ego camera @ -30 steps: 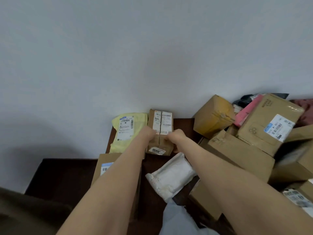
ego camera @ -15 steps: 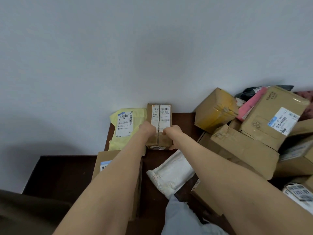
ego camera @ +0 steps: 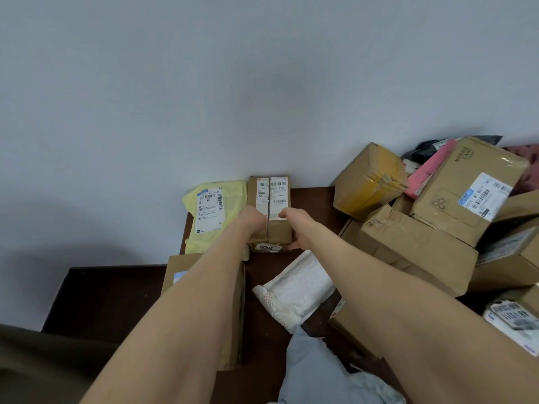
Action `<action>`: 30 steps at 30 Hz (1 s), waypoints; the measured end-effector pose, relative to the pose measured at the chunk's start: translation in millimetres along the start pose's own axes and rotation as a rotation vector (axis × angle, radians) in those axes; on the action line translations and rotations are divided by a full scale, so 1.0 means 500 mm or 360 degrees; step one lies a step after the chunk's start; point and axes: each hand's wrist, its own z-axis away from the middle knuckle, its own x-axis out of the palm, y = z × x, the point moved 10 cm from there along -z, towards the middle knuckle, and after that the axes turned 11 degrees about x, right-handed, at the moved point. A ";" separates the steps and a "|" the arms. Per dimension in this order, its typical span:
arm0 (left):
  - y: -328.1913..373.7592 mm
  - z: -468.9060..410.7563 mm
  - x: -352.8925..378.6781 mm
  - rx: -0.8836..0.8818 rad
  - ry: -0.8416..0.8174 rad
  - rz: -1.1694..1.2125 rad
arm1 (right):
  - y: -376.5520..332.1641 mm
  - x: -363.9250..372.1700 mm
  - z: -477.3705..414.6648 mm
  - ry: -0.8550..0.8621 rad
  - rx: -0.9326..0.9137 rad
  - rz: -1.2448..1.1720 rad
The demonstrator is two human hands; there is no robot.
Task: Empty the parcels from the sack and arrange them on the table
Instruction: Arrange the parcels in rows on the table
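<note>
The small brown cardboard box (ego camera: 272, 196), which a moment ago was tipped up off the dark wooden table (ego camera: 312, 205), now sits flat at the table's back edge against the wall. It lies snug beside the pale yellow padded mailer (ego camera: 214, 211), their sides touching or nearly so. The left hand (ego camera: 252, 218) still grips the box's left side with curled fingers. The right hand (ego camera: 294, 220) clasps the right side, its thumb low along the near edge. Neither has let go yet.

So this parcel looks placed, and a neat row is forming along the back edge. I'd judge the next thing is simply to release it and reach for another.

Plenty remains. A white bubble-wrap mailer (ego camera: 294, 290) lies loose nearer the front, and a flat brown carton (ego camera: 180, 266) sits under the left forearm. On the right side of the table a heap of brown cardboard boxes (ego camera: 420, 252) leans untidily, well apart from the row.
</note>
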 end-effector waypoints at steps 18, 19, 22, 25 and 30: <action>0.313 0.098 0.020 0.0488 0.0024 0.0332 | -0.121 -0.336 0.186 0.1177 -0.0785 0.0246; 0.338 0.102 0.029 0.0518 -0.0008 0.0361 | -0.122 -0.366 0.195 0.1262 -0.0755 0.0224; 0.404 0.106 0.057 0.0587 -0.0089 0.0467 | -0.110 -0.429 0.195 0.1284 -0.0566 0.0196; 0.446 0.099 0.088 0.0613 -0.0145 0.0585 | -0.102 -0.439 0.166 0.1052 -0.0493 0.0088; 0.469 0.095 0.134 0.0594 -0.0287 0.0687 | -0.099 -0.436 0.136 0.0794 -0.0524 -0.0212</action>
